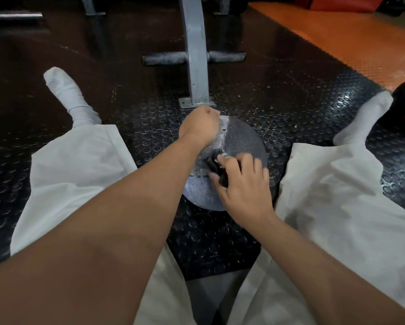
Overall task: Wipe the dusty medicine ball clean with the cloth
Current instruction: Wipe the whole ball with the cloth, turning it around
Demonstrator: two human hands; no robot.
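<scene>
Grey textured medicine ball (240,139), on black studded floor mat (215,242) between a seated person's spread legs (79,165): left hand (200,124) curled over its far top edge, right hand (242,184) with bent fingers bunching a dark cloth (214,164) against its near face.

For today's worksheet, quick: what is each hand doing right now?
Left hand: curled over the far top of the medicine ball, holding it.
Right hand: gripping the dark cloth against the ball.
</scene>
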